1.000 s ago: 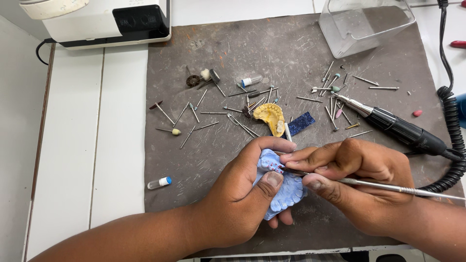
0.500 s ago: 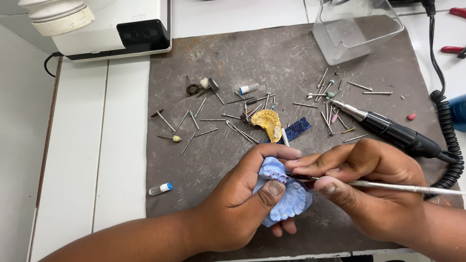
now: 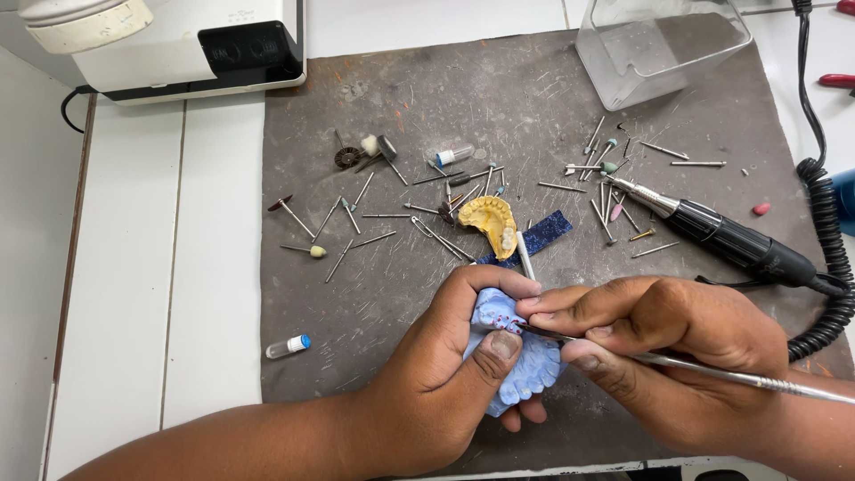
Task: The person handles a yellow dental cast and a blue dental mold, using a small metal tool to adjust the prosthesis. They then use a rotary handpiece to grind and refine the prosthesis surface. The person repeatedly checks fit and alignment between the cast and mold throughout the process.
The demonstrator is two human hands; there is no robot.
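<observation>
My left hand [image 3: 436,379] grips a light blue dental cast [image 3: 521,356] from the left, thumb pressed on its top, just above the grey mat [image 3: 374,294]. My right hand [image 3: 663,343] pinches a thin metal hand tool [image 3: 739,379]; its dark tip touches the upper edge of the blue cast, where small red dots show. The tool's shaft runs off to the lower right. Much of the cast is hidden under my fingers.
A yellow dental cast [image 3: 492,223] and a blue abrasive strip [image 3: 539,236] lie just beyond my hands. Several burs and mandrels litter the mat. A black rotary handpiece [image 3: 730,240] with coiled cable lies right; a clear plastic box [image 3: 659,44] back right; a white machine [image 3: 178,44] back left; a small vial [image 3: 288,346] left.
The view has shifted slightly. My hands keep their hold on the blue cast and the tool, with the tool tip staying at the cast's upper edge.
</observation>
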